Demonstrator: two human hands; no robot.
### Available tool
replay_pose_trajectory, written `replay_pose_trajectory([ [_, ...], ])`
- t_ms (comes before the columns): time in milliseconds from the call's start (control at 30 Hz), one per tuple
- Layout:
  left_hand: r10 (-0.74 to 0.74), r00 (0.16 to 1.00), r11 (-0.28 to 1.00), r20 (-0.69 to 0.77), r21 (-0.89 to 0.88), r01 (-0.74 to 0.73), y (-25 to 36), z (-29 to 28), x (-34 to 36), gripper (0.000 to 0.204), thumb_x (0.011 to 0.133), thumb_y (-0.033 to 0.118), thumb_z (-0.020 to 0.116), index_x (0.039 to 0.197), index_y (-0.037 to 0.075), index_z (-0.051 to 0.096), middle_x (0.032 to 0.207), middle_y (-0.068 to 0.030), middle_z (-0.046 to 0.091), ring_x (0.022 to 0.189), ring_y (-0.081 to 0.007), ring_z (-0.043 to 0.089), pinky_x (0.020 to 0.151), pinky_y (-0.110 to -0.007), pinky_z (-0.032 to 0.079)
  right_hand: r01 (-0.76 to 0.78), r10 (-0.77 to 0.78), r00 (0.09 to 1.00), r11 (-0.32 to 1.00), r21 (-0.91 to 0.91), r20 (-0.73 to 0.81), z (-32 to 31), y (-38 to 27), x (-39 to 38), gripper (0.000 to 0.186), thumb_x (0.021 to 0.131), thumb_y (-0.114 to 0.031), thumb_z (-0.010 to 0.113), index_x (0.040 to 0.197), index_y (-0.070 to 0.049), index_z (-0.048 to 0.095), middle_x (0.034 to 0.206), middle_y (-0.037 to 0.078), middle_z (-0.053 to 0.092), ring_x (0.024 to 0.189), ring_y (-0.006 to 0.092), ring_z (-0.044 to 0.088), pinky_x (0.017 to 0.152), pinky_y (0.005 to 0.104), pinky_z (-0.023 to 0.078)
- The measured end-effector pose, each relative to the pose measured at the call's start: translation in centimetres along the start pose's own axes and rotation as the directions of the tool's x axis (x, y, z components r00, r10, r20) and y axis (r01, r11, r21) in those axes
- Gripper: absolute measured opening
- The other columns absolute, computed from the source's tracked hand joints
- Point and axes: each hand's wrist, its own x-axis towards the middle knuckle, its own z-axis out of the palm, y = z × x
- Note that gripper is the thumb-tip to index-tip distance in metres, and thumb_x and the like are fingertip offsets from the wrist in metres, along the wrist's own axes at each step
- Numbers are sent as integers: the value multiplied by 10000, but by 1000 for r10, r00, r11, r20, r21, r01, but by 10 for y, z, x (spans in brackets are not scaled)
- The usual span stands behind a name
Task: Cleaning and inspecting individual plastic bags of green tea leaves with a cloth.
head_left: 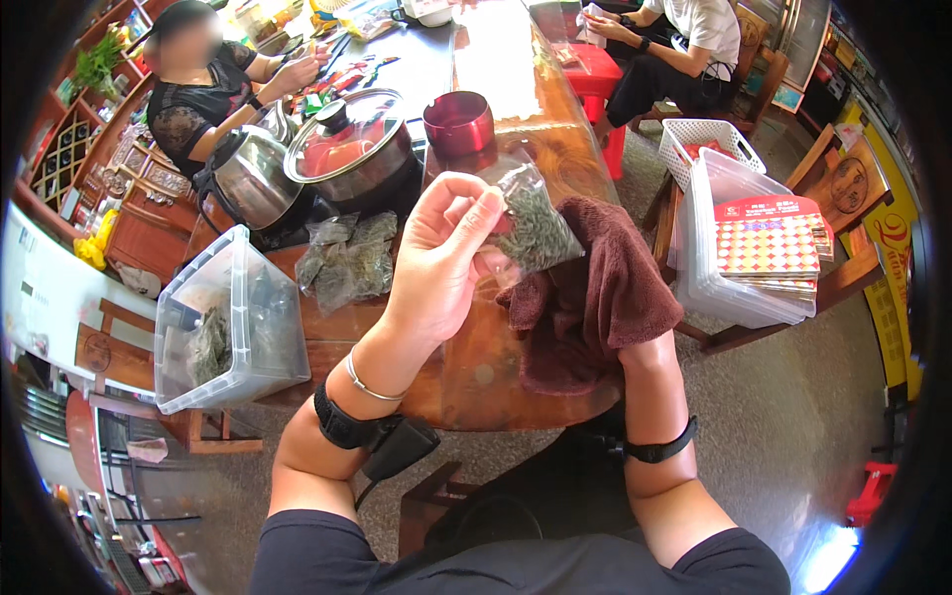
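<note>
My left hand [446,253] is closed, pinching the top edge of a small clear plastic bag [535,223] of dried green leaves, held up above the table. A brown towel [605,283] covers my right hand, and its fingers are hidden beneath the cloth. The towel sits right beside the lower corner of the bag; whether they touch I cannot tell. On the table left of my left hand lie more clear bags [347,260] with dark dried contents.
A steel pot with glass lid [352,149], a kettle [258,178] and a red bowl [459,124] stand ahead. Clear bins [238,327] flank the table; the right one [699,248] holds red patterned packets [769,238]. One person [203,99] sits far left, another [684,50] far right.
</note>
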Motion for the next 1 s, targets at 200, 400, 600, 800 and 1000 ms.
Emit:
replay_pose_trajectory([
  [200, -32, 999, 998, 27, 57, 30, -3, 0, -5, 83, 829, 58, 525, 815, 86, 449, 793, 17, 506, 739, -56, 522, 579, -229, 524, 52, -24, 995, 954, -295, 95, 7, -29, 6, 341, 742, -74, 510, 1075, -5, 481, 1038, 155, 507, 992, 278, 481, 876, 324, 356],
  [400, -181, 975, 979, 127, 122, 166, 1, -1, -6, 92, 830, 97, 529, 846, 90, 438, 807, 24, 499, 729, -52, 531, 589, -233, 517, 198, -136, 979, 832, -518, 155, -1, -23, 4, 313, 694, -121, 527, 996, -39, 533, 981, 145, 522, 962, 302, 475, 847, 356, 377],
  [600, -325, 936, 943, 138, 128, 309, 1, -1, -6, 115, 860, 193, 500, 857, 84, 464, 800, 26, 512, 707, -52, 546, 590, -240, 521, 242, -104, 964, 726, -643, 245, -1, -32, 8, 291, 682, -142, 520, 957, -52, 549, 974, 138, 529, 955, 291, 482, 817, 358, 386],
  [800, -307, 933, 944, 187, 186, 273, 1, 1, -6, 246, 905, 221, 383, 1019, 37, 500, 958, -62, 571, 761, -122, 600, 589, -294, 540, 6, 17, 998, 925, -380, 58, -4, -13, 0, 263, 702, -100, 530, 958, -44, 541, 975, 129, 529, 944, 280, 488, 814, 355, 386],
  [1000, -194, 973, 975, 124, 133, 177, 3, 0, -3, 296, 906, 224, 373, 1104, 31, 479, 1059, -79, 542, 864, -145, 580, 621, -312, 544, -87, 89, 977, 996, 17, -196, -1, 12, -3, 201, 790, -115, 519, 950, 8, 513, 944, 55, 528, 848, 141, 505, 765, 262, 405],
])
